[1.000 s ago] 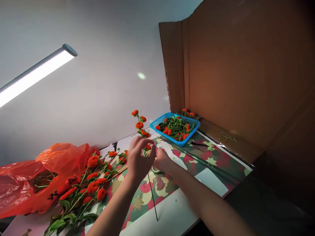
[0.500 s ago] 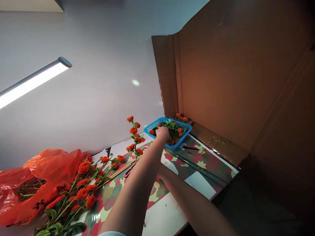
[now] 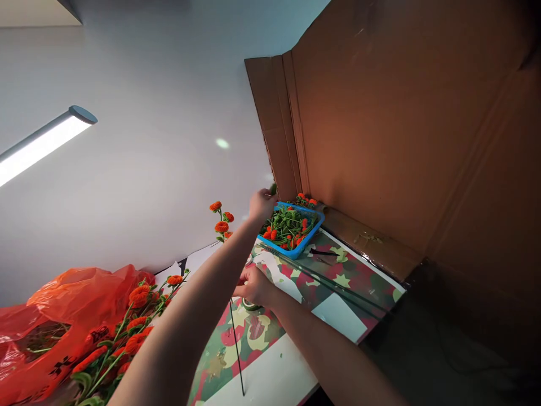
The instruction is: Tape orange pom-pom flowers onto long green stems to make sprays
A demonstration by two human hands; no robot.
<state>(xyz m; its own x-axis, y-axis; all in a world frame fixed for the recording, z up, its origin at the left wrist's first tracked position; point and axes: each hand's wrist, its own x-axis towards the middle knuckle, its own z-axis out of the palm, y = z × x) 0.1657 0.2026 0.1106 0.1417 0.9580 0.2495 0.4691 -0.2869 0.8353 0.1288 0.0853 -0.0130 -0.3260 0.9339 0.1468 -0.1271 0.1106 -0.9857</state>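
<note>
My left hand (image 3: pixel 262 204) is raised above the left rim of the blue plastic basket (image 3: pixel 296 255), its fingers pinched on a small green leaf (image 3: pixel 273 189). My right hand (image 3: pixel 254 286) is lower, over the patterned table cover, with its fingers closed around a thin dark stem (image 3: pixel 237 344). This stem slants down to the white part of the table. Orange fuzzy flowers (image 3: pixel 221 226) rise upright above my left forearm, which hides the part between them and the stem. A roll of green tape (image 3: pixel 251 305) shows just below my right hand.
Green leaves and orange flower heads fill the basket. At left are a red plastic bag (image 3: pixel 93 293) and flower sprays (image 3: pixel 137 324). Black tweezers (image 3: pixel 323 252), long dark rods (image 3: pixel 321 280) and white paper (image 3: pixel 340 317) lie right. Tall cardboard (image 3: pixel 380 129) stands behind.
My left hand has come up and left out of the basket, now with a green leaf in it. My right hand, hidden behind my left forearm before, now shows. The view has shifted slightly.
</note>
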